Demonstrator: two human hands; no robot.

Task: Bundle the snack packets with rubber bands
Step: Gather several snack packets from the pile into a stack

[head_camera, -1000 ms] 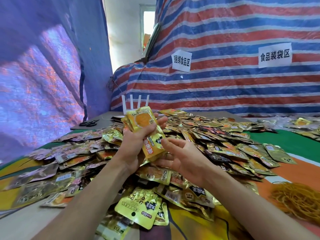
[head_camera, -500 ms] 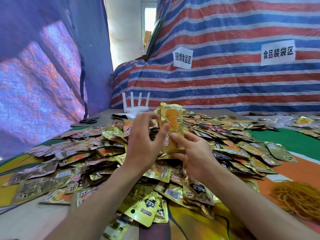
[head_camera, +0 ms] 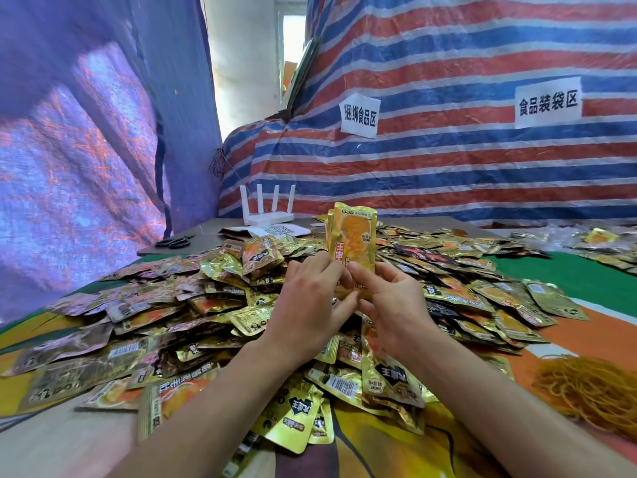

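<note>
A small stack of gold and orange snack packets [head_camera: 353, 241] stands upright above the heap, held at its lower end by both hands. My left hand [head_camera: 310, 305] grips its left side with the fingers curled round the edge. My right hand [head_camera: 389, 305] pinches its right side, thumb across the front. A broad heap of loose gold snack packets [head_camera: 206, 305] covers the table under and around the hands. A tangle of yellow rubber bands [head_camera: 589, 388] lies at the right, apart from both hands.
A white router [head_camera: 267, 210] with four antennas stands at the back on a dark board, with black scissors [head_camera: 174, 242] to its left. Striped tarpaulin [head_camera: 448, 160] with two paper signs closes the back; blue tarpaulin hangs at the left. Green and orange cloth shows at the right.
The packet stack passed from a tilted hold in my left hand to an upright hold between both hands. Both hands closed in on its lower end, and the stack rose a little.
</note>
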